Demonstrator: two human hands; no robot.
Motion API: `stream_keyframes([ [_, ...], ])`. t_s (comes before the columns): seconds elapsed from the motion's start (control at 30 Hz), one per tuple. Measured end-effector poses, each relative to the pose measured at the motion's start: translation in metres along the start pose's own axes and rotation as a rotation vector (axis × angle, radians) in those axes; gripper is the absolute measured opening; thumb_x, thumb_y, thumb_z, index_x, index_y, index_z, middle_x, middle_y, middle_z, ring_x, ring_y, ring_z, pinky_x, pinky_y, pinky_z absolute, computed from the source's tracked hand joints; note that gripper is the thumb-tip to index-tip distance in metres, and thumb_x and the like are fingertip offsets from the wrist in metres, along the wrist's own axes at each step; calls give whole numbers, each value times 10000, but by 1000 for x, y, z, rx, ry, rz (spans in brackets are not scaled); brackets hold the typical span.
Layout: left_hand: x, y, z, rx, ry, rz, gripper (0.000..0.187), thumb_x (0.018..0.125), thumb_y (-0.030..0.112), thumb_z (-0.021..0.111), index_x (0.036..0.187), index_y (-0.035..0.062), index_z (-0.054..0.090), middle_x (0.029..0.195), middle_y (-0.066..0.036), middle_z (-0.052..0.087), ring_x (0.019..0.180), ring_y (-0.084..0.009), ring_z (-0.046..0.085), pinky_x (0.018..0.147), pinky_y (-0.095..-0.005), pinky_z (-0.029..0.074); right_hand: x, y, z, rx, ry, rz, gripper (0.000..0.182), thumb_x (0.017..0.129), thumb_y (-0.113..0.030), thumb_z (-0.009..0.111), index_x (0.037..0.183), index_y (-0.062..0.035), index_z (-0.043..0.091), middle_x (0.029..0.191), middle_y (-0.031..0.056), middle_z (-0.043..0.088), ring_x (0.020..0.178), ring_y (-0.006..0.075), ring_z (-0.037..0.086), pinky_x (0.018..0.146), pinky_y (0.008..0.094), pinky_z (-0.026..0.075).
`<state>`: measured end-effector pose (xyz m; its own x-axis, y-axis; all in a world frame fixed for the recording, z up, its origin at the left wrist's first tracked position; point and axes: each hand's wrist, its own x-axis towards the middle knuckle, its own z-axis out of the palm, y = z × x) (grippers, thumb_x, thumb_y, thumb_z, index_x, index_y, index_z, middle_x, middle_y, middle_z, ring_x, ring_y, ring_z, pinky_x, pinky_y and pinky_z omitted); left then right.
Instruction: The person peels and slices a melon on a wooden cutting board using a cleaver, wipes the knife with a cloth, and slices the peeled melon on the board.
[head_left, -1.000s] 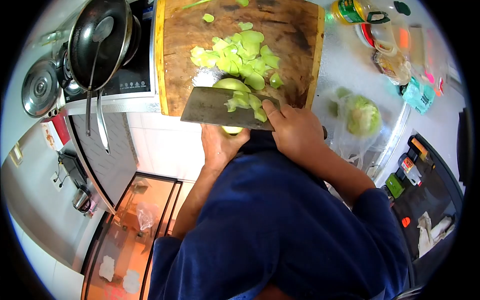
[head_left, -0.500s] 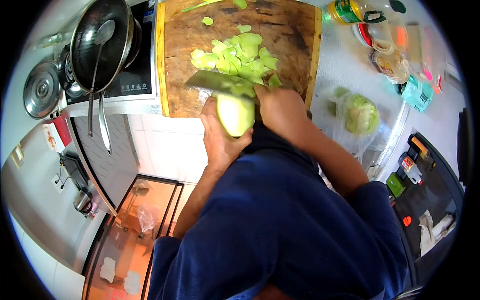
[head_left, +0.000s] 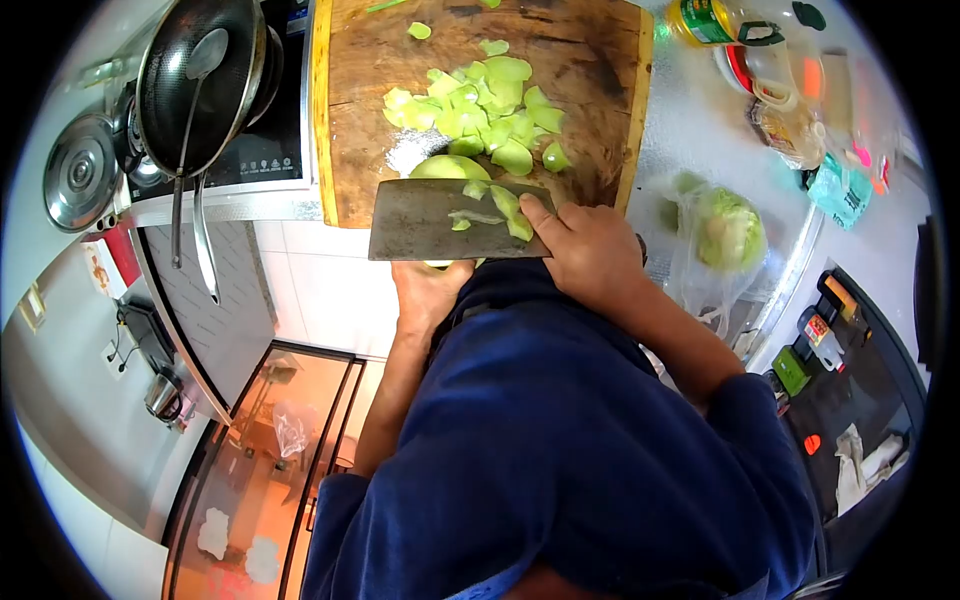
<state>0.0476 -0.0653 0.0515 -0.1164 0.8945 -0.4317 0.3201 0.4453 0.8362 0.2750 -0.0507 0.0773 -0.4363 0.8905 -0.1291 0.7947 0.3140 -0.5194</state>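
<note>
A wide-bladed cleaver is gripped in my right hand, thumb along the blade's upper side. Its flat face is turned up, and a few thin green slices cling to it. Beneath the blade, my left hand is wrapped around a pale green gourd; its far end shows past the cleaver, and most of it is hidden. On the wooden cutting board, beyond the gourd, lies a pile of thin green slices. White grains are scattered beside the pile.
To the left, a black wok with a ladle in it rests by the stove. A metal lid lies farther left. On the right counter are a bagged green vegetable, an oil bottle and several packages.
The cleaver has come down and toward me, and its flat face now covers most of the gourd. Several slices show on the blade. My left hand is slightly lower.
</note>
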Motion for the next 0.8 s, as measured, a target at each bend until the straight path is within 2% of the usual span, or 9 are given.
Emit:
stream_keyframes([
  [0.3, 2, 6, -1, 10, -13, -48, 403, 746, 93, 826, 1100, -46, 693, 1062, -139, 739, 974, -227, 682, 899, -367, 546, 6, -2, 6, -96, 53, -32, 473, 849, -133, 627, 1308, -27, 664, 800, 98, 632, 683, 292, 645, 628, 440, 506],
  [0.33, 1, 4, 5, 22, 128, 47, 410, 749, 100, 834, 1104, -47, 691, 1067, -140, 738, 982, -228, 679, 905, -368, 543, 7, -1, 7, -97, 55, -20, 465, 859, -131, 611, 1308, -22, 662, 795, 96, 632, 684, 288, 647, 633, 439, 506],
  [0.4, 3, 3, 4, 36, 271, 142, 417, 753, 108, 841, 1109, -48, 690, 1072, -141, 736, 989, -229, 676, 910, -370, 541, 5, -2, 1, -67, 24, -6, 457, 865, -130, 601, 1303, -18, 664, 793, 94, 631, 685, 282, 648, 632, 435, 503],
  [0.47, 5, 3, -2, -29, 12, -9, 439, 760, 130, 856, 1124, -46, 685, 1079, -139, 729, 998, -225, 670, 922, -369, 537, 4, -3, -4, -38, -12, 8, 449, 870, -129, 591, 1298, -14, 666, 792, 92, 629, 685, 276, 649, 631, 432, 501],
  [0.6, 5, 9, -4, -43, -10, -71, 421, 768, 131, 852, 1118, -40, 691, 1077, -130, 728, 1001, -219, 665, 935, -370, 532, 1, -3, -3, -73, 13, -10, 453, 856, -129, 608, 1288, -13, 676, 797, 90, 634, 687, 269, 652, 618, 422, 493],
  [0.67, 7, 8, -6, -37, -81, -107, 595, 757, 136, 859, 1261, -50, 603, 1183, -151, 678, 1069, -224, 634, 962, -366, 519, 2, -2, 2, -75, 34, -8, 455, 851, -128, 613, 1286, -12, 678, 799, 89, 636, 686, 268, 653, 614, 417, 491],
  [0.7, 6, 2, -4, -36, -81, -106, 595, 757, 136, 859, 1261, -50, 603, 1183, -151, 678, 1069, -224, 634, 962, -366, 519, 4, -2, 4, -82, 49, -5, 458, 849, -128, 615, 1288, -13, 678, 799, 94, 638, 681, 273, 654, 612, 419, 494],
  [0.77, 1, -13, 2, 80, 100, 38, 807, 740, 130, 864, 1405, -55, 446, 1282, -174, 595, 1161, -239, 581, 1014, -371, 488, 6, -4, 6, -87, 63, 1, 460, 848, -127, 617, 1290, -14, 677, 799, 98, 640, 676, 278, 655, 609, 422, 497],
  [0.8, 3, -11, 1, 80, 100, 42, 807, 740, 130, 864, 1405, -55, 446, 1282, -174, 595, 1161, -239, 581, 1014, -371, 488, 10, -2, 7, -90, 30, 15, 460, 849, -125, 619, 1292, -16, 676, 805, 103, 646, 671, 285, 660, 613, 427, 512],
])
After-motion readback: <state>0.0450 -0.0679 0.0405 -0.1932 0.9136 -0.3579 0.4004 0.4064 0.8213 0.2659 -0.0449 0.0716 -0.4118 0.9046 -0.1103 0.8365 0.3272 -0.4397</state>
